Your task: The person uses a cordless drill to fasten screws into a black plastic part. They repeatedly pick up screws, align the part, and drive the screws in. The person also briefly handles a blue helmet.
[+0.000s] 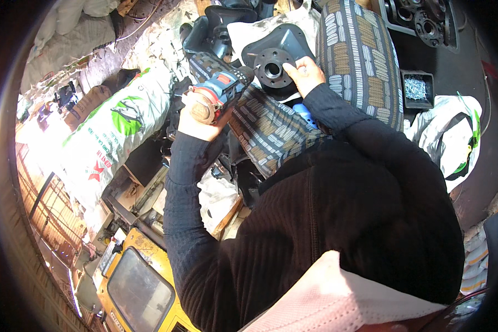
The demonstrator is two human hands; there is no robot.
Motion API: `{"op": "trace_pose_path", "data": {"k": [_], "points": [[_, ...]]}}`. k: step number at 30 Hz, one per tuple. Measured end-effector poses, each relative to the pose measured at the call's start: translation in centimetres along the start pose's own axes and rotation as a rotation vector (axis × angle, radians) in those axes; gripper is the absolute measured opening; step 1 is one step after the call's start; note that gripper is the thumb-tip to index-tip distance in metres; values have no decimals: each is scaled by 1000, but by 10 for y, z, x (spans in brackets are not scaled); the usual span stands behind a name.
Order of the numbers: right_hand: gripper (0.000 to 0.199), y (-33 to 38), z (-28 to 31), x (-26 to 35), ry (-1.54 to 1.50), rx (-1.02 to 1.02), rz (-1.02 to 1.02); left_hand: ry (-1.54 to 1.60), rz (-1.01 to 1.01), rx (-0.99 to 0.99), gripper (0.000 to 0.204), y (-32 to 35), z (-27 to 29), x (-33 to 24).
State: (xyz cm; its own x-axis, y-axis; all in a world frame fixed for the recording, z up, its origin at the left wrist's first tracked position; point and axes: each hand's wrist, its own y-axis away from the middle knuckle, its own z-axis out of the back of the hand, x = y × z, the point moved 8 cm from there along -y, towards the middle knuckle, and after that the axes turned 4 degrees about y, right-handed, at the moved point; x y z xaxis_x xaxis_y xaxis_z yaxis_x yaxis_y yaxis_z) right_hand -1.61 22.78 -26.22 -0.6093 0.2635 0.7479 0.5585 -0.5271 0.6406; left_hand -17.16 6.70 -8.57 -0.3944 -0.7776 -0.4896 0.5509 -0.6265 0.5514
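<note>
My left hand (200, 124) is wrapped round the grip of a blue and red cordless drill (218, 88). The drill's chuck points right, towards a black moulded part (282, 41) with a round flange (272, 84) on its near end. Small holes ring the flange's wide centre opening. My right hand (307, 76) grips the flange's right edge, the thumb on its face. Whether the drill's tip touches a hole is too small to tell. Patterned fabric (271, 127) lies over my lap below the part.
A patterned cushion (362, 61) stands right of the part. Beyond it are a black box of screws (418, 88) and a tray (454, 41) of round black parts. More black mouldings (224, 22) lie behind. A white-green sack (122, 122) and yellow machine (138, 276) are left.
</note>
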Motion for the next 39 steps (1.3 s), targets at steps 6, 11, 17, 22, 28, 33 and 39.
{"op": "trace_pose_path", "data": {"k": [6, 11, 17, 22, 28, 33, 39], "points": [[32, 10, 1, 3, -11, 28, -38, -77, 145, 135, 42, -6, -6, 2], [32, 9, -1, 2, -17, -2, -39, -105, 2, 106, 43, -14, -4, -15], [33, 9, -4, -9, -9, -1, -26, -221, 154, 142, 44, -12, -7, -5], [35, -4, -13, -17, -68, -2, 10, -197, 145, 33, 46, -5, -9, -17], [23, 4, -13, -26, -730, 314, -220, -293, -376, -240, 28, 55, 4, -86], [26, 42, 2, 5, -1363, 577, -423, -261, -522, -153, 28, 104, -29, -117], [22, 56, 4, 16, -1449, 511, -450, -85, -400, -154, 34, 117, -55, -107]]}}
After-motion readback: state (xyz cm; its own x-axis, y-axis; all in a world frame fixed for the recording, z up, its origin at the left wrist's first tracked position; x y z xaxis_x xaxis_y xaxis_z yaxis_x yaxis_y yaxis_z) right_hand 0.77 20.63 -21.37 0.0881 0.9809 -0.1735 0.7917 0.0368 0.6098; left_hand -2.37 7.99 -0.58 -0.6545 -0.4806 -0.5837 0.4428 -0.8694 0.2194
